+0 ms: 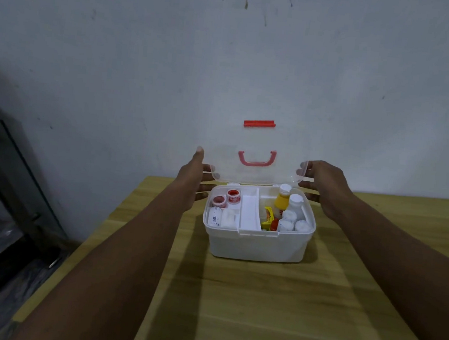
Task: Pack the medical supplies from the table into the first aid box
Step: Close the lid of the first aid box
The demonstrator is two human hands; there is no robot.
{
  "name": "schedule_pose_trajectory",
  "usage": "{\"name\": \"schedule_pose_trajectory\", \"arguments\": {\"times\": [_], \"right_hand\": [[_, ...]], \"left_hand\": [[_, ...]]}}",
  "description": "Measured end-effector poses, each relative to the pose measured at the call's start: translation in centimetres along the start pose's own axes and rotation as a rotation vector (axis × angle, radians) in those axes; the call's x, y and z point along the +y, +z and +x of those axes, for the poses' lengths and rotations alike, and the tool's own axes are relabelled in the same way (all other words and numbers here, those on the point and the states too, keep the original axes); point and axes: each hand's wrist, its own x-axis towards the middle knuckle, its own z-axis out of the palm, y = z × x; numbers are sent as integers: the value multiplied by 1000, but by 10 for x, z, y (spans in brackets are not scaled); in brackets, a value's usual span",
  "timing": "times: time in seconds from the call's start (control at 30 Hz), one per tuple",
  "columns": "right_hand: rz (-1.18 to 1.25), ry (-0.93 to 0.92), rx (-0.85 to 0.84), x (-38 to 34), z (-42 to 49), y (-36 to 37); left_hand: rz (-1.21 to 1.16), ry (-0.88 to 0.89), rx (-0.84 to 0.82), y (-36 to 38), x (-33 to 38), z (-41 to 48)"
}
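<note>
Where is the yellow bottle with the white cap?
The yellow bottle with the white cap stands upright at the back of the white plastic first aid box's right compartment, left of a white bottle.

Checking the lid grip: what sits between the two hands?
In the head view, only the clear plastic lid with its red handle spans between left hand and right hand.

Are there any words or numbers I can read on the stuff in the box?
White bandage roll at the box's front left: dark print, too blurred to read.
Yellow packet in the right compartment: red markings, too small to read.
Two red-and-white tape rolls: no readable text.
Clear lid, white bottles: none visible.
</note>
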Motion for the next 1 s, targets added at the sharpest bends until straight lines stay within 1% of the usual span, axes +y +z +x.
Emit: {"name": "schedule_pose_trajectory", "arguments": {"times": [0.13,0.27,0.37,0.43,0.53,0.6,0.67,0.77,0.87,1.0], "right_hand": [[-9,-28,-14,2,-14,-11],[-88,-103,-56,9,-23,-21],[-91,-142,-59,21,-26,-28],[-104,-158,-55,27,-29,-30],[-175,-232,-58,33,-31,-31],[-256,-323,-66,33,-35,-30],[-421,-385,-159,28,-42,-27],[-722,-382,-300,20,-52,-15],[-862,-378,-354,18,-56,-5],[-969,-384,-371,20,-53,-5]], "left_hand": [[33,43,30,-5,-6,-6],[-22,86,91,-5,-18,-13],[-75,68,65,-9,-28,-24],[-27,66,31,-15,-33,-30],[83,102,-18,-23,-36,-34],[133,166,-10,-22,-37,-36],[218,233,-5,-12,-36,-37],[358,214,-82,-3,-36,-41],[398,178,-152,-6,-32,-44],[391,155,-171,-7,-35,-43]]}}
